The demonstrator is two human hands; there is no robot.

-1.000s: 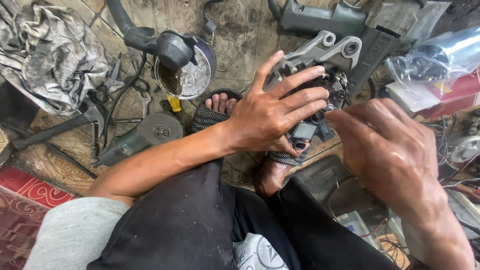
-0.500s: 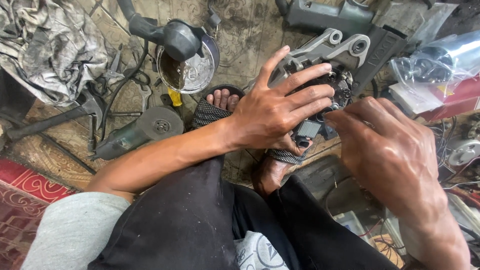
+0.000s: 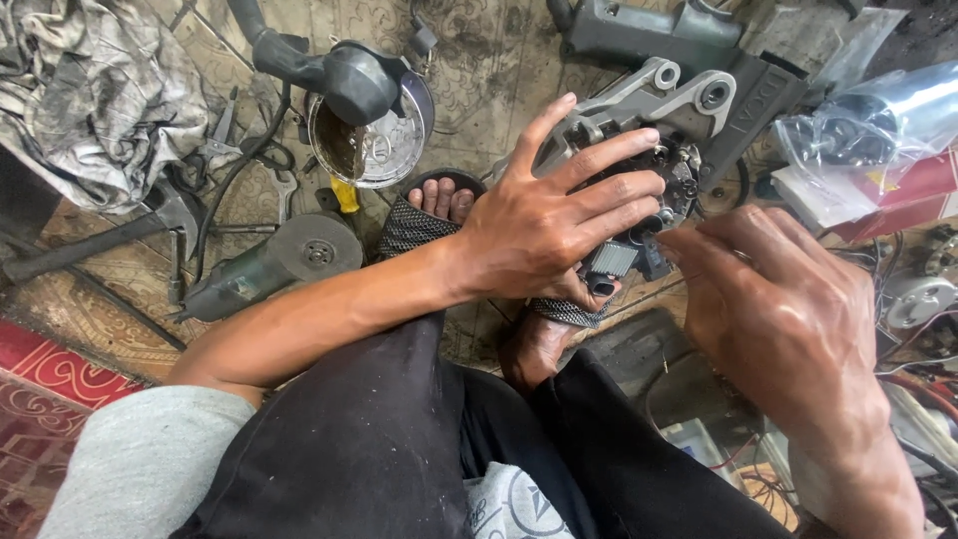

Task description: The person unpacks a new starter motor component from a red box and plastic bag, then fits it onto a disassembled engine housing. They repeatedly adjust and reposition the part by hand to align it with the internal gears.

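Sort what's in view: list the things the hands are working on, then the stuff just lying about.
In hand:
left hand spread over grey cast-metal alternator housing
right hand beside it

Lying about:
grey angle grinder
round metal tin
crumpled grey cloth
black hammer

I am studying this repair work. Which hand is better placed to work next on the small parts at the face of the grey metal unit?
Probably the right hand: its fingertips are pinched at the exposed parts of the grey metal unit. The left hand lies spread flat on it, steadying it.
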